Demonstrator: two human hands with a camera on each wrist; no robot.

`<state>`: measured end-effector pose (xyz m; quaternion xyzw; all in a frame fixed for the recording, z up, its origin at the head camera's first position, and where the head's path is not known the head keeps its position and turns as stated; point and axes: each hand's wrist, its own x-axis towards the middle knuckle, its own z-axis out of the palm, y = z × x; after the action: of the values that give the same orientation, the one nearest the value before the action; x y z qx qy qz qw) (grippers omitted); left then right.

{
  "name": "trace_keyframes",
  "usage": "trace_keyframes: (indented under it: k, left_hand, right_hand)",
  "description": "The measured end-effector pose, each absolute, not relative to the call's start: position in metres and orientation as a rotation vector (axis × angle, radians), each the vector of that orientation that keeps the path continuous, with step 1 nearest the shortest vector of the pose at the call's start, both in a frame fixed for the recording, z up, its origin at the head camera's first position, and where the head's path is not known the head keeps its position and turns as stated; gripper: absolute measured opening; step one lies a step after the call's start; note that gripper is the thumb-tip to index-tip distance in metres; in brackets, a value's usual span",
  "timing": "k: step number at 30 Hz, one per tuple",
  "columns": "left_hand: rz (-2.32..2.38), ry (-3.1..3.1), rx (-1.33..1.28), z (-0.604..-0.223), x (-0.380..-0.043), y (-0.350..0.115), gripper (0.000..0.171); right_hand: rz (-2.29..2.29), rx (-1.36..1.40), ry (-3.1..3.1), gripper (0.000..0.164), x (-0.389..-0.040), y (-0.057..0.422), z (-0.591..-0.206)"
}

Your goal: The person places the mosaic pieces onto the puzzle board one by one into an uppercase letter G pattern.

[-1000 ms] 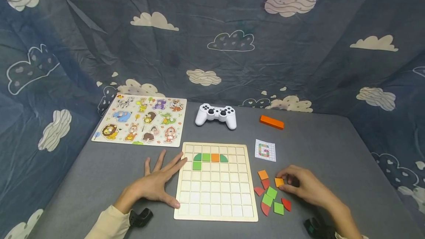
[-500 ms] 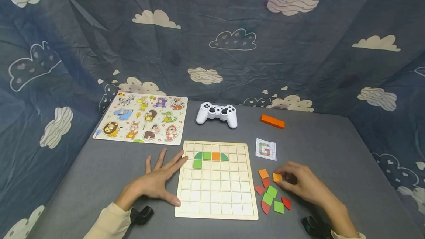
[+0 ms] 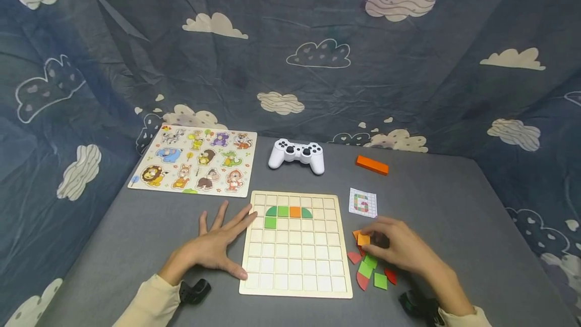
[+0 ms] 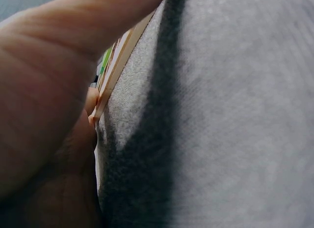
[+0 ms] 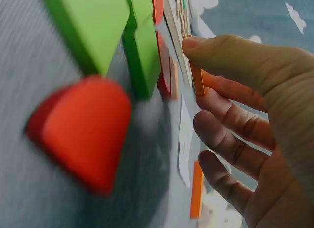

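Between thumb and fingers my right hand (image 3: 399, 246) pinches an orange square tile (image 3: 363, 239), held above the loose tiles right of the board. In the right wrist view that tile (image 5: 196, 79) appears edge-on, lifted off the table. My left hand (image 3: 211, 249) lies spread, its fingertips and thumb touching the left edge of the wooden grid board (image 3: 295, 289). Near the board's top sit two dark green quarter-circles, two light green squares (image 3: 270, 222) and an orange square (image 3: 295, 212). A small pattern card (image 3: 362, 203) with a G-like figure lies right of the board.
Loose green tiles (image 3: 380, 280) and red quarter-circles (image 3: 362, 281) lie right of the board, partly under my right hand. Farther back are an animal puzzle (image 3: 195, 160), a white game controller (image 3: 296, 154) and an orange block (image 3: 372, 164). A cloud-patterned cloth hangs behind.
My right hand has picked the orange square tile up from the table and carried it left, over another orange tile. The left hand stays at the board's edge.
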<state>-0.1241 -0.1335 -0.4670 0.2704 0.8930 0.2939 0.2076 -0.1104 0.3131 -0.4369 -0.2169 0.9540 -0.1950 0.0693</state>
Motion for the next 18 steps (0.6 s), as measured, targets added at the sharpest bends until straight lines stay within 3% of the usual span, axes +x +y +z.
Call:
trace_keyframes:
  k: [9,18]
  left_hand:
    - [0.835,2.474,0.749,-0.466,-0.124,-0.134,0.127]
    - [0.816,2.479,0.759,-0.466,-0.124,-0.133,0.127]
  right_hand:
    - [-0.564,-0.884,2.862,0.024,-0.118,0.284,-0.432]
    - [-0.510,-0.893,2.836,0.023,-0.124,0.255,-0.427]
